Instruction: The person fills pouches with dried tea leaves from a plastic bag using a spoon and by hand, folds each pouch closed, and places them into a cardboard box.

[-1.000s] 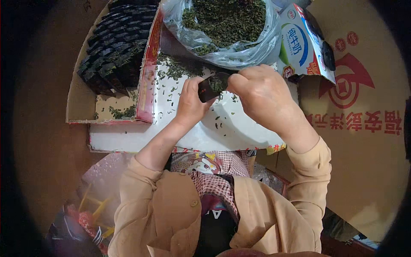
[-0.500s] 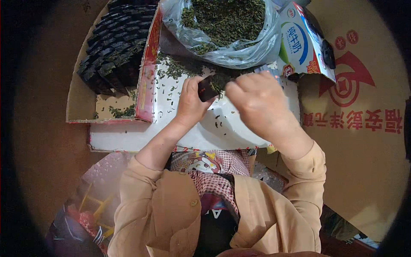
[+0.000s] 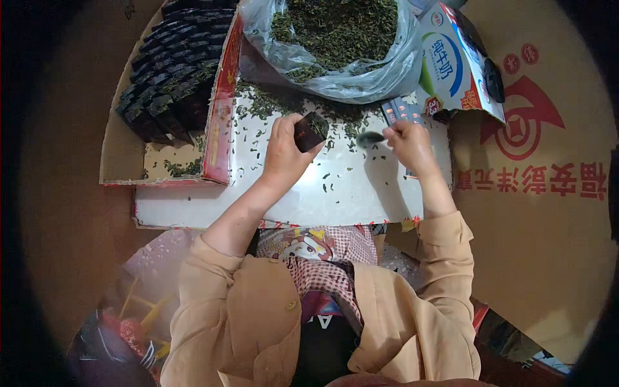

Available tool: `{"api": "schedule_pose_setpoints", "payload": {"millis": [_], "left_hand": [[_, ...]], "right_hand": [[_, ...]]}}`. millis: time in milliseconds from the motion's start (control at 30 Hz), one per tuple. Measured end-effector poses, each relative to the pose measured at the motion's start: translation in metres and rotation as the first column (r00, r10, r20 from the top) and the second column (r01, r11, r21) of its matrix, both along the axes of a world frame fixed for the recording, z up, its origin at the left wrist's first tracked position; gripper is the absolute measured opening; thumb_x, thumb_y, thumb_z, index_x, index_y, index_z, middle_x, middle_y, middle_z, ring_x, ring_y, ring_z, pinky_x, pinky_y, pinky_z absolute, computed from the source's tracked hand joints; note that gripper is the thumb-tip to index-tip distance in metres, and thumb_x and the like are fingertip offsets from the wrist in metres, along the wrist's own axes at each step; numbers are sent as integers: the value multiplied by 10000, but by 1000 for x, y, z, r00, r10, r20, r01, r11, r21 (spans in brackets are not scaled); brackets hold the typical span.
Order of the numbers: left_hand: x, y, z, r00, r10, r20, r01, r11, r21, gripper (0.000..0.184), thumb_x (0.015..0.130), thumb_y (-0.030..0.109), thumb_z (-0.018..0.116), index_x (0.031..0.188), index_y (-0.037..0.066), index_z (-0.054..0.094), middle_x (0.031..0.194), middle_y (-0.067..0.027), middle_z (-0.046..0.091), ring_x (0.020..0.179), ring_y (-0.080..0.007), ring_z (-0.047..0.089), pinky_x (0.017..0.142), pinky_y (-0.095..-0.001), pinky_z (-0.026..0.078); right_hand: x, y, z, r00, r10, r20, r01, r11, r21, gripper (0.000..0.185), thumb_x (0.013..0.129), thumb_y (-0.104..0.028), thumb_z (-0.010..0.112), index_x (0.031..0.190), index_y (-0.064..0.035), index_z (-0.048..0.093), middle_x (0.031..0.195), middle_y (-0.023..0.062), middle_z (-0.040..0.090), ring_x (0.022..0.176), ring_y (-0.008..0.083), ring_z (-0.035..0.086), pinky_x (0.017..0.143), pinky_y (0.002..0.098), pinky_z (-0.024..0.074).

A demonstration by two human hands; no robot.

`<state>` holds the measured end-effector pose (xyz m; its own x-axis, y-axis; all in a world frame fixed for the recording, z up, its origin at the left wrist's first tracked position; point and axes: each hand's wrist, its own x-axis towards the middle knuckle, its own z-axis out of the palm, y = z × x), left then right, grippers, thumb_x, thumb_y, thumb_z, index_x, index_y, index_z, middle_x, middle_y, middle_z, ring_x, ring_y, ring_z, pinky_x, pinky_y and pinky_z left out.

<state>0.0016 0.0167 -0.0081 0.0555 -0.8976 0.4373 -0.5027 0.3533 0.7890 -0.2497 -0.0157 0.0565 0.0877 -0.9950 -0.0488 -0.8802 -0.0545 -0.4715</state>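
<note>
My left hand (image 3: 282, 155) is closed around a small black packet (image 3: 308, 135), its mouth tilted toward the right with green leaf bits showing at the opening. In my right hand (image 3: 412, 147) is a spoon (image 3: 370, 139), its bowl blurred, pointing left and apart from the packet. Above both hands sits a clear plastic bag (image 3: 380, 84) full of dried tea leaves (image 3: 338, 32). Behind my right hand lie flat, dark printed packets (image 3: 394, 109), partly covered. Loose leaves are scattered over the white board (image 3: 258, 206) beneath my hands.
A cardboard box (image 3: 111, 145) on the left holds rows of black packets (image 3: 171, 71) and some spilled leaves. At the upper right stands a milk carton (image 3: 445, 61). Brown cardboard with red print (image 3: 541, 245) covers the right side.
My right hand has drawn away from the packet, right and slightly down, with the spoon now showing. My left hand keeps the packet in nearly the same place.
</note>
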Motion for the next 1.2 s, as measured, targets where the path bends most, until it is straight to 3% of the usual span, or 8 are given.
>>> {"api": "schedule_pose_setpoints", "payload": {"millis": [133,300,367,567,867,1000,1067,1200], "left_hand": [[-2,0,0,1000,13,0,-13,1000,-22,551,639,99,822,1064,28,479,992,-150,511,908,-325,523,797,-383,465],[-1,2,3,1000,5,-8,-5,1000,0,541,640,97,822,1059,31,487,990,-145,511,896,-315,531,786,-378,471],[0,2,2,1000,5,-8,-5,1000,12,543,641,103,823,1061,30,487,987,-145,512,895,-313,532,784,-378,471],[3,1,0,1000,3,-5,-3,999,37,543,648,131,825,1062,30,490,974,-144,517,892,-310,536,783,-374,470],[1,1,3,1000,-3,-20,5,995,99,546,650,172,828,1055,22,493,972,-152,525,891,-319,538,790,-384,468],[-2,2,4,999,-25,-35,29,994,104,541,650,160,824,1052,20,490,973,-155,522,899,-319,538,794,-384,466],[-3,2,4,999,-27,-24,29,995,98,542,651,156,823,1055,21,488,974,-155,521,903,-319,538,794,-384,466],[-3,3,4,999,-41,-3,41,993,108,554,650,152,824,1066,20,482,978,-154,518,908,-319,537,794,-383,465]], "right_hand": [[6,-20,-43,986,-75,149,99,982,-161,193,855,-181,644,818,7,662,639,83,643,526,124,583,512,295,460],[25,-29,-66,957,-143,253,197,960,-201,186,877,-162,629,856,17,671,644,61,630,552,115,588,505,262,458],[24,-32,-81,876,-178,448,254,961,-113,177,899,-133,606,891,34,664,713,59,644,589,116,601,534,249,479],[19,-8,-67,672,-199,713,187,978,96,152,916,-119,587,924,26,630,822,66,651,684,123,624,647,241,514],[27,23,-6,539,-58,841,82,996,17,141,915,-110,592,949,23,625,853,77,656,744,139,638,685,256,525],[31,30,22,625,80,777,19,993,-117,122,913,-88,596,937,28,625,856,74,658,762,140,642,684,264,524],[36,33,35,794,231,562,-92,960,-264,76,900,-54,603,906,19,622,831,71,659,755,122,637,656,271,510],[52,36,61,904,361,229,-254,884,-393,35,846,-16,639,876,-6,624,821,83,657,717,171,645,637,302,497]]}}
